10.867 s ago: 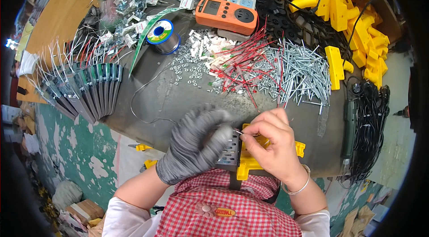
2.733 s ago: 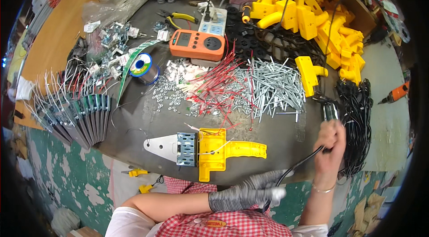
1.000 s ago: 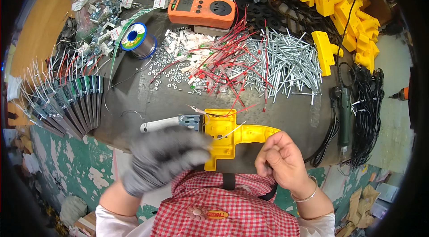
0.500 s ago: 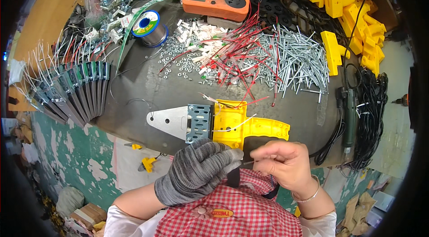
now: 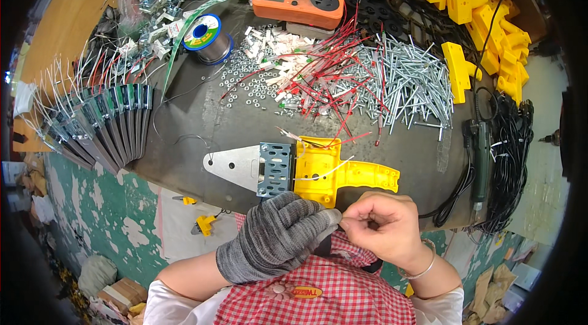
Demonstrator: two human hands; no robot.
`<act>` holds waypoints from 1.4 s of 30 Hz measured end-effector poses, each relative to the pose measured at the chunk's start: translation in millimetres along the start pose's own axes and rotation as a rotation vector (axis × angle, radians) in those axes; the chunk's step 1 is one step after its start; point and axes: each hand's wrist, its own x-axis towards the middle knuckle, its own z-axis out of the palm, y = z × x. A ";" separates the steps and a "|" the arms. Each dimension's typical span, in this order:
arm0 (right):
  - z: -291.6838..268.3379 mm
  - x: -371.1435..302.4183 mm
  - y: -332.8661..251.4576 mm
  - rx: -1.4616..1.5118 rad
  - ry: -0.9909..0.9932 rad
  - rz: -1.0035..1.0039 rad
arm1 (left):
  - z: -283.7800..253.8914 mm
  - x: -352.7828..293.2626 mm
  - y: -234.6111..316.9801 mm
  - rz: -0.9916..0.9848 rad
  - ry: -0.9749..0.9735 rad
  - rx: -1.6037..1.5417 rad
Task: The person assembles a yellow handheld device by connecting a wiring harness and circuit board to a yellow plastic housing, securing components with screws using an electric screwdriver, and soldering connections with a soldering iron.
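Observation:
My left hand [image 5: 278,236], in a grey knitted glove, is closed at the table's front edge. The bare right hand [image 5: 381,227] pinches thumb and forefinger together, its tips meeting the gloved fingertips. Whatever the two hands hold between them is too small and covered to make out. Just beyond them lies a yellow plastic handle housing [image 5: 317,169], open side up, with white and red wires on it. A perforated metal bracket [image 5: 275,169] joins its left side, and a pointed silver plate [image 5: 236,169] extends from that.
Behind lie nuts [image 5: 248,89], white connectors with red wires [image 5: 288,61] and long screws [image 5: 410,83]. A solder spool [image 5: 211,43], orange multimeter [image 5: 297,1] and wired heating plates [image 5: 104,123] stand around. At right are yellow housings [image 5: 490,25], an electric screwdriver [image 5: 481,169] and black cables [image 5: 508,153].
My right hand has moved left until its fingertips meet the gloved ones. A thin dark piece seen between the hands before is now covered. The yellow housing stays in place.

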 end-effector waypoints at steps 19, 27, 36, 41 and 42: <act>-6.6 -4.2 1.5 0.129 0.009 0.031 | 0.0 3.9 0.3 -0.015 -0.008 -0.028; -6.4 -4.8 1.4 0.084 -0.007 0.023 | -2.1 8.1 2.6 -0.010 -0.024 -0.005; -7.9 3.7 -6.9 0.067 -0.088 0.162 | 0.4 1.1 -8.6 0.034 -0.066 -0.004; -15.7 7.1 1.5 0.511 -0.268 0.349 | 4.1 3.4 -3.6 0.101 -0.133 -0.013; -19.5 8.2 7.5 0.512 -0.264 0.348 | 3.7 3.4 -3.5 0.104 -0.136 -0.015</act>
